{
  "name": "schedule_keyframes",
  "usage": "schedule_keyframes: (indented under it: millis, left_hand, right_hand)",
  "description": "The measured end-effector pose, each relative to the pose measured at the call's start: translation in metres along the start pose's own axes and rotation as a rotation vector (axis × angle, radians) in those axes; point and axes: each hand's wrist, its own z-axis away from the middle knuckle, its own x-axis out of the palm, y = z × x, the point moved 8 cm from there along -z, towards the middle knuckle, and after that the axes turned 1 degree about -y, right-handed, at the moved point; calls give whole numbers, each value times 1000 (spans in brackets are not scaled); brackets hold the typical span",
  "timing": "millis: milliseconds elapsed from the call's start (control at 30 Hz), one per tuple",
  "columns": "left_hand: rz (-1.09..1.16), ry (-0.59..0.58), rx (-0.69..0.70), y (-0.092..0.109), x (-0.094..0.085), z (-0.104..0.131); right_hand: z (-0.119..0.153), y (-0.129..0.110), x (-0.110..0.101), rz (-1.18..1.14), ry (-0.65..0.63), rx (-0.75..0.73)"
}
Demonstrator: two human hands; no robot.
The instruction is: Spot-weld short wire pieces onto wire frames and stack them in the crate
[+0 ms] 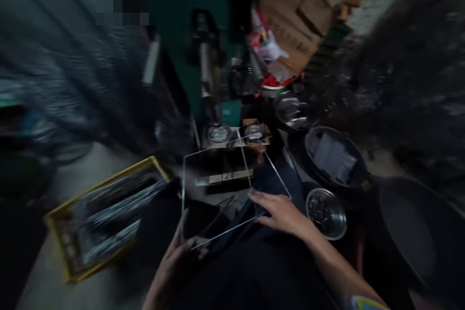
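Observation:
A thin, rectangular metal wire frame [222, 235] with a bar across it is tilted above my lap. Its lower left corner sits in my left hand [178, 249], with the fingers closed around the wire. My right hand [278, 210] grips the frame's right part, fingertips at the cross bar and thumb near the lower wire. Beyond the frame stands a dark green machine [170, 14] with a metal shaft [206, 70] coming down. Small round dishes of metal parts, one dish [219, 133] and another dish [255, 133], sit at its base. Motion blurs much of the view.
On the left, a yellow crate [105, 181] holds several wire pieces. To the right are a metal bowl [337, 215] of small dark parts and a black tub [312, 143] with grey pieces. Cardboard boxes [290, 19] and a red and white bag [267, 43] are behind.

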Motion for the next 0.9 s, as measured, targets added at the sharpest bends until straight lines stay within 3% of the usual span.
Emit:
schedule_keyframes:
  millis: [100, 233, 433, 633, 767, 900]
  left_hand:
    - [25, 29, 130, 10, -12, 19]
    - [36, 12, 191, 23, -20, 19]
    - [116, 45, 230, 16, -39, 20]
    - [159, -25, 248, 15, -14, -1]
    - [62, -82, 257, 32, -4, 1]
    - [14, -90, 247, 40, -1, 10]
  right_hand:
    - [-11, -2, 13, -37, -38, -13]
    - [-19, -10, 26, -29, -80, -24]
    - [-13, -43, 8, 16, -44, -117]
    - [-10, -30, -12, 54, 29, -79]
    - [-8, -14, -1, 16, 12, -46]
    - [-13, -17, 10, -30, -17, -54]
